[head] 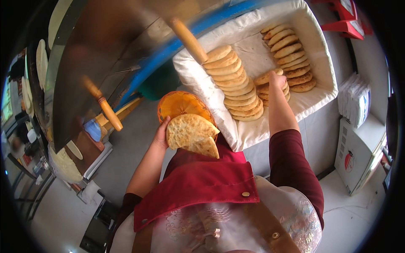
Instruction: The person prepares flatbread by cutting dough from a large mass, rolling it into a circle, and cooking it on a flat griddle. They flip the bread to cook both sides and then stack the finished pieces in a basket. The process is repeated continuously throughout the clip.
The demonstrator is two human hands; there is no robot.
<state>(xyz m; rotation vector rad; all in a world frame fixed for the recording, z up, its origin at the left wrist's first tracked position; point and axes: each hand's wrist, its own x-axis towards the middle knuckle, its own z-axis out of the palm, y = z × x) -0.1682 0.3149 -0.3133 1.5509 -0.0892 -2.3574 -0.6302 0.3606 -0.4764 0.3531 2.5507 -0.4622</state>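
My left hand (163, 134) grips the rim of an orange woven basket (180, 101). Large pieces of browned flatbread (193, 129) lie in it and stick out over its near side. My right hand (277, 81) reaches into a bin lined with white cloth (253, 140). It pinches a round flatbread (264, 77) on top of a short stack, with the fingertips partly hidden. On the left inside the bin runs a long row of overlapping round breads (239, 85). Another row of breads (289, 52) leans along the right side.
Two wooden handles (190, 41), (109, 109) stick out at upper left, near a blue edge (164, 53). White plastic bags (356, 99) sit on a pale cabinet (357, 151) at right. A red stool-like object (345, 23) stands at top right.
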